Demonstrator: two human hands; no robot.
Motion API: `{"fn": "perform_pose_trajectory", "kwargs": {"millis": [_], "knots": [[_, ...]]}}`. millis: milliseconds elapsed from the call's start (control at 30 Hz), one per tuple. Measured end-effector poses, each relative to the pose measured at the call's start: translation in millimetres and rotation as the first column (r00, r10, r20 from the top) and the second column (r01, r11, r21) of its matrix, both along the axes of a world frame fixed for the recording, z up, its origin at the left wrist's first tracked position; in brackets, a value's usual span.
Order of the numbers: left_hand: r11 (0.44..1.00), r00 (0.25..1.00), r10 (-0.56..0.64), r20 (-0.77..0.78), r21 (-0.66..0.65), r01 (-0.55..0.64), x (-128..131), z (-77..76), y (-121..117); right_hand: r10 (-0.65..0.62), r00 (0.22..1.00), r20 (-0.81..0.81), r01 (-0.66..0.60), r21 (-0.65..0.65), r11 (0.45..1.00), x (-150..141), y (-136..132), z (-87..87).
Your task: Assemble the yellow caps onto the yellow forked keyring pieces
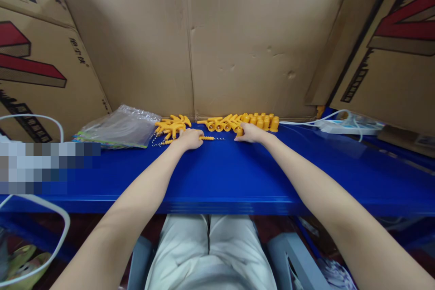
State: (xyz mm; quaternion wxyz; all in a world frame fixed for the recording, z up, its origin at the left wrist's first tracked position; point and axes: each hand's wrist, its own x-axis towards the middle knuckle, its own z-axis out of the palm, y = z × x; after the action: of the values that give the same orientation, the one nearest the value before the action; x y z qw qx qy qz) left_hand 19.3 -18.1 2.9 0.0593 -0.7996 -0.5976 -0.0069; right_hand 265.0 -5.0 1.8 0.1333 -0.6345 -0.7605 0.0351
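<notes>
Small yellow plastic parts lie in a row at the back of a blue table [224, 172]. My left hand [190, 139] is closed on a yellow screw-like piece [207, 138] with a thin chain, beside a heap of pronged yellow parts [171, 126]. My right hand [249, 133] rests with fingers curled on a yellow ringed part [239, 131] at the edge of a middle group [220, 123]. A cluster of yellow caps [263, 121] stands just behind the right hand.
Cardboard sheets [204, 45] wall in the back and both sides. A stack of clear plastic bags [118, 127] lies at the left. A white power strip [340, 126] with cables sits at the right. A white cable [50, 244] loops at the lower left.
</notes>
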Motion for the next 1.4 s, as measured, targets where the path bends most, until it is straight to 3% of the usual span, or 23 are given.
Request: {"fn": "perform_pose_trajectory", "kwargs": {"millis": [133, 333, 500, 733, 1000, 1100, 1233, 1400], "knots": [[1.000, 1.000, -0.005, 0.013, 0.025, 0.004, 1, -0.9, 0, 0.124, 0.990, 0.067, -0.129, 0.080, 0.988, -5, 0, -1.2], [0.999, 0.996, 0.027, 0.084, 0.044, -0.030, 1, -2.1, -1, 0.332, 0.939, 0.093, -0.343, 0.156, 0.926, -12, 0, -4.1], [0.999, 0.995, 0.016, 0.103, 0.038, -0.020, 1, -2.0, 0, 0.312, 0.937, 0.155, -0.336, 0.163, 0.928, -17, -5, -2.2], [0.999, 0.990, -0.004, 0.142, 0.054, -0.003, 1, -1.5, 0, 0.105, 0.964, 0.246, -0.146, 0.157, 0.977, -11, -9, 0.3], [0.994, 0.977, -0.061, 0.203, 0.106, 0.040, 3, -2.2, -1, 0.386, 0.914, 0.126, -0.405, 0.232, 0.884, -22, -7, -4.4], [0.987, 0.957, -0.101, 0.273, 0.149, 0.062, 4, -2.5, -2, 0.417, 0.906, 0.071, -0.419, 0.286, 0.862, -23, -5, -8.1], [0.980, 0.930, -0.079, 0.360, 0.198, 0.007, 6, -1.5, -5, 0.416, 0.909, -0.010, -0.386, 0.349, 0.854, -21, -1, -13.2], [0.978, 0.937, -0.055, 0.344, 0.206, -0.019, 6, 0.9, -6, 0.496, 0.865, -0.081, -0.444, 0.339, 0.830, -23, 1, -15.1]]}}
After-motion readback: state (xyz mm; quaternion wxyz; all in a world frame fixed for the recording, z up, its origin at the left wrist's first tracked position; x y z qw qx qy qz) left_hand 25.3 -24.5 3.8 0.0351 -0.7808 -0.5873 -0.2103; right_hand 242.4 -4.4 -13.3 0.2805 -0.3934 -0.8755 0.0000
